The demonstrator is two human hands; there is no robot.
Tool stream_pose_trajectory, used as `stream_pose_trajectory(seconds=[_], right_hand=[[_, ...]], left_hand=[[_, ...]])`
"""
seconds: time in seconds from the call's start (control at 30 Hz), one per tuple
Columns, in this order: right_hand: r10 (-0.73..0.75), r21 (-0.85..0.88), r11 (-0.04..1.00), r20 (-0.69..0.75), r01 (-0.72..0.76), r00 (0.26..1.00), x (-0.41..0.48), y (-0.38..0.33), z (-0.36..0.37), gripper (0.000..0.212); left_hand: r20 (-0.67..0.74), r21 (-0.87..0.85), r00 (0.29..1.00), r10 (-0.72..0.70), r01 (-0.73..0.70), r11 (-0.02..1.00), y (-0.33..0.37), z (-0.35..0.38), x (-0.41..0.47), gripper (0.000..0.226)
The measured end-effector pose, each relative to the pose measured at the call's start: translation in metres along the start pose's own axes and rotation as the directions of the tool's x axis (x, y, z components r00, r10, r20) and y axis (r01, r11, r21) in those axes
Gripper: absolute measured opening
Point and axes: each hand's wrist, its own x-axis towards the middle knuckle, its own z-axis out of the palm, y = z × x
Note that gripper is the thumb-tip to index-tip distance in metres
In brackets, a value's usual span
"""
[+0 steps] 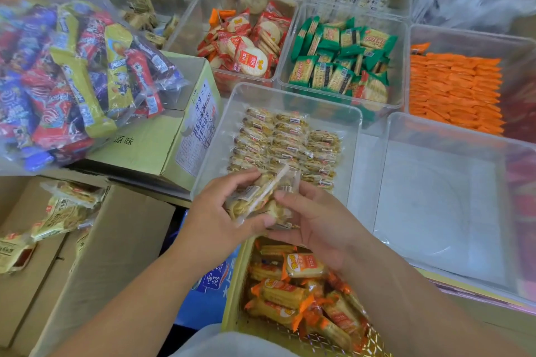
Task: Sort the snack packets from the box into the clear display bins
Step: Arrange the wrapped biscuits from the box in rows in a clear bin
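Both hands curl round a small bundle of clear-wrapped pale snack packets (pixel 262 200), left hand (pixel 216 213) thumb on top, right hand (pixel 314 222) underneath, above the near rim of the clear plastic display bin (pixel 352 136).

The box (pixel 232 295) sits nearest; just beyond it lies the middle bin (pixel 290 97) with rows of packets (pixel 290 142) inside; the left hand (pixel 214 211) and right hand (pixel 316 223) hold a bundle (pixel 261 197) above its near edge; another bin (pixel 435 211) stands right; more bins (pixel 404 46) lie behind; left, a bag (pixel 72 81) rests on a carton (pixel 150 151).
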Motion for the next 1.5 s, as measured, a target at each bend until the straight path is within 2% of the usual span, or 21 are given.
stream_pose_trajectory(seconds=[0.07, 0.13, 0.17, 0.23, 0.3, 0.37, 0.4, 0.47, 0.57, 0.63, 0.7, 0.77, 0.87, 0.97, 1.1, 1.17, 1.23, 1.3, 1.37, 1.5], right_hand=[[-0.027, -0.102, 0.995, -0.056, 0.021, 0.998, 0.004, -0.002, -0.006, 0.026], [-0.087, -0.234, 0.971, -0.148, 0.050, 0.985, 0.009, -0.008, -0.014, 0.024], [-0.129, -0.283, 0.956, -0.179, 0.074, 0.975, 0.013, -0.013, -0.018, 0.025], [-0.262, -0.419, 0.896, -0.226, 0.149, 0.938, 0.021, -0.028, -0.030, 0.026], [-0.474, -0.679, 0.709, -0.256, 0.193, 0.843, 0.032, -0.050, -0.048, 0.019], [-0.635, -0.901, 0.410, -0.169, 0.143, 0.754, 0.044, -0.077, -0.066, 0.012], [-0.663, -0.960, 0.261, -0.100, 0.104, 0.742, 0.051, -0.089, -0.073, 0.012], [-0.638, -0.999, 0.022, 0.004, 0.023, 0.770, 0.066, -0.110, -0.084, 0.026], [-0.523, -0.960, -0.267, 0.074, -0.081, 0.849, 0.089, -0.130, -0.089, 0.032], [-0.427, -0.895, -0.424, 0.065, -0.136, 0.902, 0.104, -0.133, -0.088, 0.034], [-0.386, -0.832, -0.521, 0.028, -0.193, 0.922, 0.118, -0.130, -0.087, 0.040], [-0.366, -0.812, -0.536, -0.025, -0.233, 0.930, 0.131, -0.124, -0.087, 0.046], [-0.342, -0.813, -0.518, -0.087, -0.265, 0.936, 0.151, -0.113, -0.092, 0.055], [-0.363, -0.866, -0.408, -0.136, -0.288, 0.922, 0.167, -0.101, -0.101, 0.053], [-0.425, -0.899, -0.291, -0.186, -0.328, 0.886, 0.173, -0.091, -0.100, 0.049], [-0.417, -0.888, -0.298, -0.209, -0.350, 0.884, 0.170, -0.086, -0.096, 0.047], [-0.430, -0.839, -0.377, -0.217, -0.393, 0.876, 0.161, -0.082, -0.089, 0.049], [-0.518, -0.781, -0.461, -0.149, -0.422, 0.842, 0.150, -0.074, -0.086, 0.057], [-0.571, -0.799, -0.447, -0.091, -0.402, 0.816, 0.140, -0.060, -0.082, 0.067], [-0.507, -0.813, -0.421, -0.156, -0.402, 0.848, 0.133, -0.034, -0.081, 0.088]], left_hand=[[-0.020, -0.109, 0.999, -0.039, 0.037, 0.993, -0.002, 0.000, 0.008, 0.046], [-0.087, -0.204, 0.991, -0.106, 0.086, 0.975, -0.007, 0.000, 0.018, 0.028], [-0.129, -0.250, 0.979, -0.155, 0.120, 0.961, -0.013, 0.000, 0.023, 0.025], [-0.181, -0.363, 0.947, -0.267, 0.187, 0.913, -0.026, -0.002, 0.034, 0.033], [-0.173, -0.412, 0.920, -0.351, 0.256, 0.874, -0.041, -0.003, 0.043, 0.047], [-0.139, -0.412, 0.920, -0.368, 0.284, 0.866, -0.052, -0.003, 0.048, 0.049], [-0.127, -0.407, 0.921, -0.369, 0.291, 0.866, -0.056, -0.003, 0.050, 0.044], [-0.117, -0.389, 0.922, -0.368, 0.299, 0.871, -0.063, -0.003, 0.051, 0.038], [-0.102, -0.363, 0.919, -0.381, 0.322, 0.874, -0.072, -0.005, 0.052, 0.052], [-0.091, -0.319, 0.923, -0.374, 0.329, 0.889, -0.073, -0.005, 0.051, 0.061], [-0.076, -0.280, 0.934, -0.348, 0.315, 0.907, -0.071, -0.005, 0.051, 0.056], [-0.066, -0.260, 0.942, -0.329, 0.302, 0.917, -0.071, -0.006, 0.051, 0.049], [-0.051, -0.268, 0.944, -0.325, 0.301, 0.915, -0.074, -0.009, 0.051, 0.051], [-0.057, -0.257, 0.942, -0.331, 0.306, 0.917, -0.074, -0.010, 0.049, 0.020], [-0.064, -0.248, 0.940, -0.335, 0.310, 0.918, -0.074, -0.009, 0.049, 0.019], [-0.063, -0.259, 0.944, -0.324, 0.298, 0.919, -0.075, -0.009, 0.049, 0.019], [-0.062, -0.267, 0.947, -0.314, 0.288, 0.920, -0.076, -0.009, 0.049, 0.018], [-0.066, -0.266, 0.950, -0.304, 0.277, 0.923, -0.078, -0.009, 0.049, 0.018], [-0.070, -0.264, 0.953, -0.296, 0.269, 0.926, -0.079, -0.008, 0.048, 0.018], [-0.095, -0.250, 0.953, -0.288, 0.257, 0.934, -0.077, -0.007, 0.047, 0.016]])
